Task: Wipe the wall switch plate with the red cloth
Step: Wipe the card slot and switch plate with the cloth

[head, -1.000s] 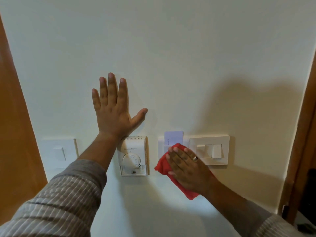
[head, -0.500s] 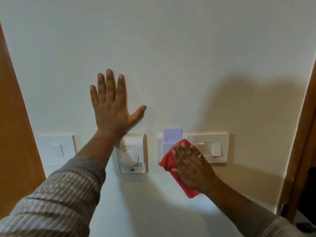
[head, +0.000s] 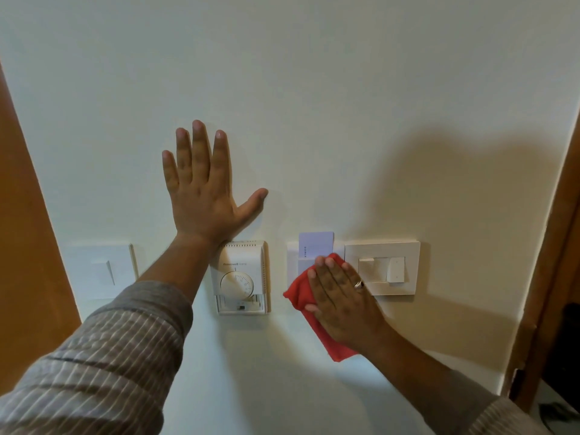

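Note:
A cream wall switch plate (head: 397, 268) with rocker switches is fixed to the wall at the right. Just left of it is a white key-card holder (head: 294, 262) with a pale card (head: 316, 244) standing in it. My right hand (head: 340, 301) lies flat on the red cloth (head: 299, 293) and presses it against the wall over the holder's lower right and the switch plate's left edge. The cloth hangs down below my palm. My left hand (head: 204, 196) rests flat on the wall, fingers spread, above the thermostat.
A white dial thermostat (head: 241, 277) sits between my two arms. Another white switch plate (head: 100, 271) is at the far left, beside an orange-brown door panel (head: 28, 246). A wooden door frame (head: 558, 262) runs down the right edge.
My right hand has slid the red cloth up and to the right, from below the card holder onto the switch plate's left edge. My left hand stays flat on the wall.

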{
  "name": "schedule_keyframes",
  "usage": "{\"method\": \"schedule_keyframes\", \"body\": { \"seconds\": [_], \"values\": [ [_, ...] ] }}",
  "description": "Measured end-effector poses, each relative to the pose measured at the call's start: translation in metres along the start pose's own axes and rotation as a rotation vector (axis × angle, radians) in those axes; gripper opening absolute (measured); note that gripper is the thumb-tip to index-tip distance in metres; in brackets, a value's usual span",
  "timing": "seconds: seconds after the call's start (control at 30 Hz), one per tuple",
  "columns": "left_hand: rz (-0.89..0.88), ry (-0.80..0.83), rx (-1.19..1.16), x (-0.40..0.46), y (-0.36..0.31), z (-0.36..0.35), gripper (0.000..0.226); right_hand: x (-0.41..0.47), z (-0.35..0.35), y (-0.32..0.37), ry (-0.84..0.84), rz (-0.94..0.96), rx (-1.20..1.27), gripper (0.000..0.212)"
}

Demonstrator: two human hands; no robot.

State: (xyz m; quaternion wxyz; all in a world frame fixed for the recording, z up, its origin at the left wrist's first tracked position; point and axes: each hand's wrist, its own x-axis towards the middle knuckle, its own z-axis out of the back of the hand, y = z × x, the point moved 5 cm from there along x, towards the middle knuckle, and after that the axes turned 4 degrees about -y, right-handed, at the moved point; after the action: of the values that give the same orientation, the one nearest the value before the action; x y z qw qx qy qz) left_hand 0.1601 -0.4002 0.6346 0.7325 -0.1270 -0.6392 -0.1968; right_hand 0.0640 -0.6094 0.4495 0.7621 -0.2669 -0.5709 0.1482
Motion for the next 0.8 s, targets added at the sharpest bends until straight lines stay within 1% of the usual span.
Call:
{"method": "schedule_keyframes", "body": {
  "seconds": [0.1,0.17,0.2,0.33,0.37,0.47,0.57,0.63,0.7,0.8],
  "values": [
    [-0.002,-0.005,0.006,0.000,-0.001,0.000,0.104,0.026,0.004,0.007,-0.058,-0.125,0.020,0.075],
    [-0.004,-0.001,0.000,0.000,-0.001,0.000,0.104,0.031,0.003,0.011,-0.061,-0.140,0.013,0.075],
    [-0.005,0.003,-0.005,0.000,-0.001,-0.001,0.104,0.029,0.002,0.012,-0.052,-0.117,0.009,0.076],
    [-0.005,0.018,-0.015,-0.001,0.001,0.000,0.104,-0.003,-0.004,0.011,0.039,0.095,-0.002,0.076],
    [-0.006,0.021,-0.018,-0.001,0.001,0.000,0.104,-0.010,-0.005,0.007,0.054,0.113,-0.001,0.076],
    [-0.004,0.015,-0.012,-0.001,0.000,0.001,0.104,-0.010,-0.005,-0.003,0.027,0.046,-0.016,0.072],
    [-0.006,0.003,-0.003,0.000,0.001,-0.001,0.104,0.012,-0.004,0.003,-0.011,-0.039,0.000,0.070],
    [-0.009,-0.003,0.003,0.000,0.001,-0.002,0.104,0.022,-0.005,0.011,-0.011,-0.045,0.008,0.070],
    [-0.016,-0.005,0.000,0.000,0.001,-0.002,0.105,0.018,-0.006,0.016,0.017,0.024,0.003,0.070],
    [-0.020,0.002,-0.002,0.000,0.001,-0.001,0.105,-0.003,-0.005,0.013,0.078,0.186,-0.012,0.071]
  ]
}}
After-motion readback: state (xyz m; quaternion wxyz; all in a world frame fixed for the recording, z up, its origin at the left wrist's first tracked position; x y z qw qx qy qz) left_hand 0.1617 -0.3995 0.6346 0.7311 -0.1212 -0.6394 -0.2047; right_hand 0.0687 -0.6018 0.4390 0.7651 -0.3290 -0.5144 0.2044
